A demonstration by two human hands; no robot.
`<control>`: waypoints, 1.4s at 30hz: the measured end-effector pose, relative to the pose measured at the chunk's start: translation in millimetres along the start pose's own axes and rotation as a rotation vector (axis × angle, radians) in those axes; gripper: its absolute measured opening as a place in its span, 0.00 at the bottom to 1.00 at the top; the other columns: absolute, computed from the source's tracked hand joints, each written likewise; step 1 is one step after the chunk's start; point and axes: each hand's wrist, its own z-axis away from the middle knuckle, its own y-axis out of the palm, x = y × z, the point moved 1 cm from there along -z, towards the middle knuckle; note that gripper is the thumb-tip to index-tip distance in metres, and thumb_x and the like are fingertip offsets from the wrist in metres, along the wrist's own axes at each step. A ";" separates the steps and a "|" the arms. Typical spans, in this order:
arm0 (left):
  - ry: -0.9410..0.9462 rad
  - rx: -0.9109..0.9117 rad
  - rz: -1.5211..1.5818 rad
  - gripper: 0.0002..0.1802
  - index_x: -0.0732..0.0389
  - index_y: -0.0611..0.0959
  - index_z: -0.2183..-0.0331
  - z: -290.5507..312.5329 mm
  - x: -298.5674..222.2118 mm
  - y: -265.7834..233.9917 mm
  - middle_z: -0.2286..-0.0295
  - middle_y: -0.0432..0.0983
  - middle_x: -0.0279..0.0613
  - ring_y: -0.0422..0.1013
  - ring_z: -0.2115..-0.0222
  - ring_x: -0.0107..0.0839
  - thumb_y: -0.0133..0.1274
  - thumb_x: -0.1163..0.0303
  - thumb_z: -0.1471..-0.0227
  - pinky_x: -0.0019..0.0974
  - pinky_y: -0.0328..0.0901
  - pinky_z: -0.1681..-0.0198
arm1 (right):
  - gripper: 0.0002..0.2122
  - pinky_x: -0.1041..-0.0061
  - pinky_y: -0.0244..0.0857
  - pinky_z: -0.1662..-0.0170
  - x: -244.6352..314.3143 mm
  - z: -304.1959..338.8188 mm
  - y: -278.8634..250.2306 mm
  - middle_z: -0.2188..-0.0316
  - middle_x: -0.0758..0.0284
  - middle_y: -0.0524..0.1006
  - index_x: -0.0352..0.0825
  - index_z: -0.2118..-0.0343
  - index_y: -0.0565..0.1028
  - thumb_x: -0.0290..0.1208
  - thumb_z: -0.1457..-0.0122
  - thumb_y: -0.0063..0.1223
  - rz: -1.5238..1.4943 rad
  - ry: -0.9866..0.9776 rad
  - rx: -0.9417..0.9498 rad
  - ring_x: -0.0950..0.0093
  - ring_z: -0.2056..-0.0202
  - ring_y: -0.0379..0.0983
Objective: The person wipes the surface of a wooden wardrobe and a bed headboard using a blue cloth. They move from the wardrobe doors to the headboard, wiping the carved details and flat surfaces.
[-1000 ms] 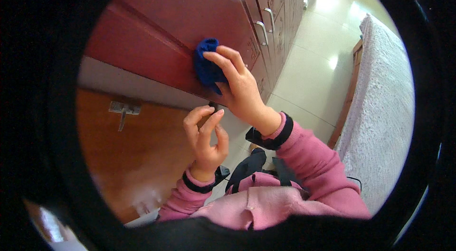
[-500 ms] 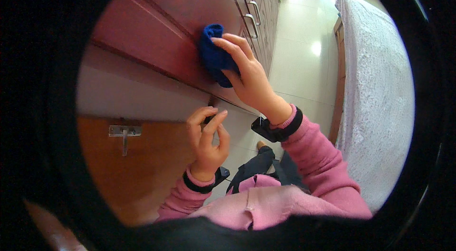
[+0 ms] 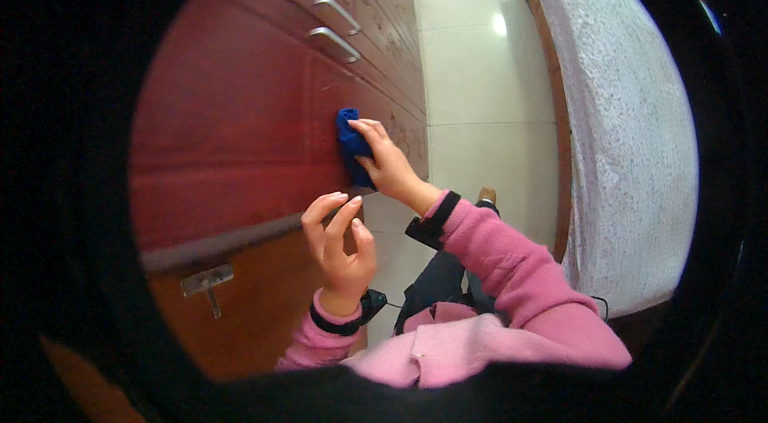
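Observation:
My right hand [image 3: 390, 167] grips a folded blue cloth [image 3: 352, 147], its fingers bent over the cloth's right side. The cloth rests against the dark red wooden cabinet [image 3: 240, 127], close to its near right edge. To the left and nearer to me, my left hand [image 3: 342, 251] hangs in the air with curled fingers apart and nothing between them. Both wrists wear black bands with small dark boxes, over pink sleeves.
Two metal handles [image 3: 336, 43] stand out from the cabinet's far part. An orange-brown wooden door [image 3: 264, 303] with a metal latch [image 3: 206, 281] is at lower left. Pale floor tiles [image 3: 480, 87] run between the cabinet and a bed with a white textured cover [image 3: 628, 151].
My right hand and the blue cloth have moved down in the picture, toward my left hand. The view has shifted, so the cabinet and its handles sit further left and more of the cabinet shows.

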 end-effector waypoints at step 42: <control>-0.443 0.463 0.064 0.27 0.63 0.80 0.49 118.4 151.9 297.6 0.50 0.68 0.50 0.70 0.49 0.46 0.54 0.87 0.52 0.42 0.69 0.46 | 0.34 0.57 0.63 0.34 -405.8 43.6 18.1 0.35 0.58 0.67 0.44 0.32 0.67 0.13 0.43 0.51 -0.053 0.379 -0.149 0.51 0.37 0.67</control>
